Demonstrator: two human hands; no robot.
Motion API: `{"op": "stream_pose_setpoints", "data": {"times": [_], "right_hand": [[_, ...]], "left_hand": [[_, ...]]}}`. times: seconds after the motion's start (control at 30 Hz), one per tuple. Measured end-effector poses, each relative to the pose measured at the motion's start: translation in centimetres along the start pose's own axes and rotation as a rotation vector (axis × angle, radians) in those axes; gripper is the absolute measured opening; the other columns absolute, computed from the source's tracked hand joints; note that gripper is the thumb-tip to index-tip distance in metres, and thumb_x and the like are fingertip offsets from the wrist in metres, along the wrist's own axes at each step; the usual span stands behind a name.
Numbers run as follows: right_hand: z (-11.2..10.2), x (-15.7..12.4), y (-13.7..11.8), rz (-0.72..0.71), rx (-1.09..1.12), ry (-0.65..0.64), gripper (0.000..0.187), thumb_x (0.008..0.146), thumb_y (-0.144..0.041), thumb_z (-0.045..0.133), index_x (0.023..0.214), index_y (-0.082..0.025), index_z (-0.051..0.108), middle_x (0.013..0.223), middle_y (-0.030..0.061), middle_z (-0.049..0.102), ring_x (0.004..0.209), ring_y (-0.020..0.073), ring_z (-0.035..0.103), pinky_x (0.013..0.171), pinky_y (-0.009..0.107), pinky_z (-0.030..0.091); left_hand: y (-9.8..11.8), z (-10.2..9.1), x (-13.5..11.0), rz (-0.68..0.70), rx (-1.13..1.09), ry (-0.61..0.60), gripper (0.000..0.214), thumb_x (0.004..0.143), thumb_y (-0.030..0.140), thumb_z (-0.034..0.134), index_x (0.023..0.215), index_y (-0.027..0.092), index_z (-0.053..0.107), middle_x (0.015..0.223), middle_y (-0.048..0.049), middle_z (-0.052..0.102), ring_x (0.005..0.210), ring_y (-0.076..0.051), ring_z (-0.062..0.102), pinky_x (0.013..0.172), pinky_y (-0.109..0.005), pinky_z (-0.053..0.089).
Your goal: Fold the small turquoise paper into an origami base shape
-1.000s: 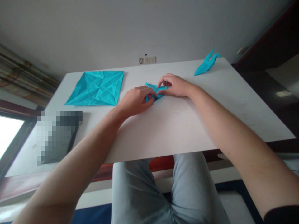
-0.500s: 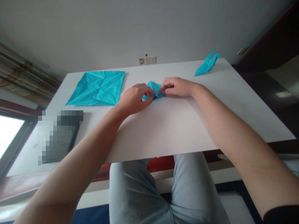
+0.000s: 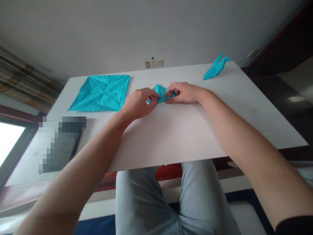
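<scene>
Currently, folded paper (image 3: 160,90): bright turquoise, compact, a peaked flap pointing toward the far edge of the white table (image 3: 156,137), creases running down from the tip, both ends partly hidden; lying on the table, beyond its middle.
Left hand (image 3: 139,101): thumb and fingertips curled together, pinching the left end.
Right hand (image 3: 184,91): thumb and forefinger pinching the right end.
Creased sheet (image 3: 102,93): turquoise, opened out, table's far left.
Paper crane (image 3: 215,69): turquoise, table's far right corner.
</scene>
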State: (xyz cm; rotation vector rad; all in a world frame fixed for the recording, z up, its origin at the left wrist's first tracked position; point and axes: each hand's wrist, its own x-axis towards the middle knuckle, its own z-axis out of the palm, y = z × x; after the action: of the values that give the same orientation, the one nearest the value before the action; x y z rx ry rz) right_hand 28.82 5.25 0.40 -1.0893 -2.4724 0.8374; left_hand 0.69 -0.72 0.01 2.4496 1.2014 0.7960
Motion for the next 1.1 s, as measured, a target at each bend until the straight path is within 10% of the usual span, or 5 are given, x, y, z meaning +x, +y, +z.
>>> {"op": "stream_pose_setpoints", "data": {"times": [0.37,1.1], "right_hand": [[-0.2,-0.2,-0.3,0.011,-0.033,-0.02,0.049,0.081,-0.071,0.092,0.11,-0.032,0.092,0.107,0.0019,0.075,0.096,0.0238,0.058,0.099,0.042,0.036],[-0.1,-0.1,-0.1,0.055,0.011,0.003,0.06,0.087,-0.081,0.083,0.108,-0.025,0.089,0.109,0.0048,0.081,0.091,0.0225,0.06,0.093,0.041,0.04]], "left_hand": [[0.4,-0.3,-0.1,0.072,-0.014,-0.096,0.03,0.093,0.048,0.085,0.109,0.024,0.086,0.112,-0.0093,0.089,0.104,-0.03,0.083,0.1,-0.044,0.065],[-1.0,0.6,0.2,-0.073,0.078,0.01,0.033,0.107,0.047,0.065,0.099,0.021,0.084,0.101,-0.0107,0.085,0.091,-0.027,0.077,0.092,-0.04,0.059]]}}
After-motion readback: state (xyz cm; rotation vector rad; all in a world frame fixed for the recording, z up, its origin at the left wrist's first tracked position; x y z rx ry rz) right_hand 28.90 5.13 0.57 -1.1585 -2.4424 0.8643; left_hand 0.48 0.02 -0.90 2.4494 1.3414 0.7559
